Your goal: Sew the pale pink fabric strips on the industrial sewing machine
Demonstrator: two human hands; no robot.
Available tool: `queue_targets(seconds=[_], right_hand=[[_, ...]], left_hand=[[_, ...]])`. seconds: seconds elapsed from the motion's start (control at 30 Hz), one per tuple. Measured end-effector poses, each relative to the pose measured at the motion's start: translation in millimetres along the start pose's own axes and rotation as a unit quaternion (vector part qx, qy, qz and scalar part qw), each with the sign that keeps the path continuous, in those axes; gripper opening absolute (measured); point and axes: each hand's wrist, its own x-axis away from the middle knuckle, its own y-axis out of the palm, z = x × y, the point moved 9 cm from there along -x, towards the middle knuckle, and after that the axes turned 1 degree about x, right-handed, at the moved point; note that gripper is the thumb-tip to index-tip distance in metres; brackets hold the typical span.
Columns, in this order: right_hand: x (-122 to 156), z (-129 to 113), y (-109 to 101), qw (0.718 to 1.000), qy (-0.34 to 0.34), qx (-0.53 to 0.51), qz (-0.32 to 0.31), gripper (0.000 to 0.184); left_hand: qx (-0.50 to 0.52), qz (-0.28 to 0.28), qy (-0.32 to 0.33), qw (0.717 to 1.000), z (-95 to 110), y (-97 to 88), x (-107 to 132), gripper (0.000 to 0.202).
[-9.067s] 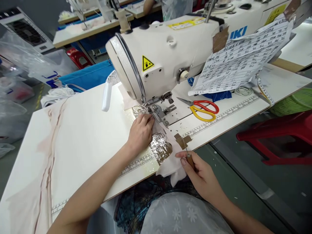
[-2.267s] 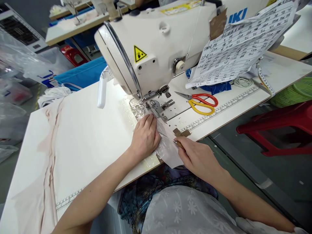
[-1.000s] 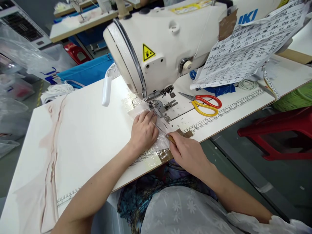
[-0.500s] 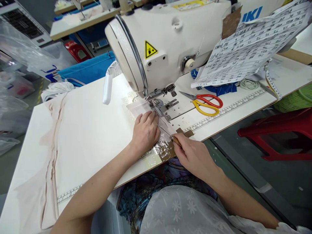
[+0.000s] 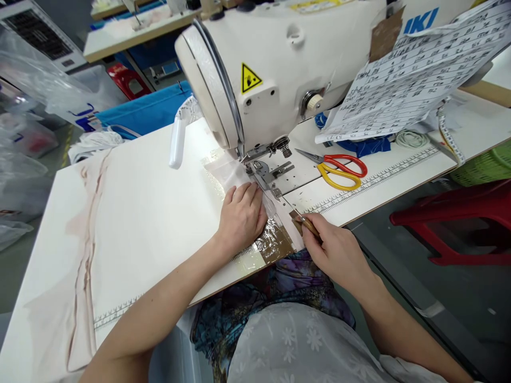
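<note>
My left hand (image 5: 241,215) rests beside the presser foot, fingers bent and close together over a strip of sheer pale fabric (image 5: 225,171). The fabric runs under the presser foot of a white sewing machine (image 5: 279,58). Part of it lies toward the table's front edge, between my hands. My right hand (image 5: 337,255) is closed round the wooden handle of an awl (image 5: 310,226). The awl's thin metal shaft points up and left toward the needle area. How my left fingertips grip the fabric is partly hidden.
Red-and-yellow-handled scissors (image 5: 341,171) lie right of the needle plate. A handwritten sheet (image 5: 407,80) hangs by the machine. Long pale fabric (image 5: 85,266) drapes along the table's left side. Brown tape (image 5: 275,244) covers part of the front edge. A red stool (image 5: 451,223) stands at right.
My right hand and the awl have moved right, away from my left hand. More of the fabric strip shows between my hands. My left hand has barely shifted.
</note>
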Motion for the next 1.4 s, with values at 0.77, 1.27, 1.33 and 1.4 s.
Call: queue_targets(seconds=[0.77,1.27,1.33,1.4], right_hand=[[3,6,1,1.000,0.014,-0.003,0.007,0.020],[-11,-7,2,0.994,0.025,-0.109,0.016,0.031],[-17,-14,3,0.994,0.000,-0.107,0.032,0.026],[-24,-23,7,0.993,-0.042,-0.097,0.048,0.023]], left_hand=[[0.010,-0.026,-0.003,1.000,-1,3.4,-1,0.039],[0.021,-0.018,-0.023,0.999,-17,7.6,-8,0.040],[0.022,-0.027,-0.042,0.999,-21,9.1,-10,0.039],[0.027,-0.031,-0.054,0.998,-25,10.7,-11,0.038]])
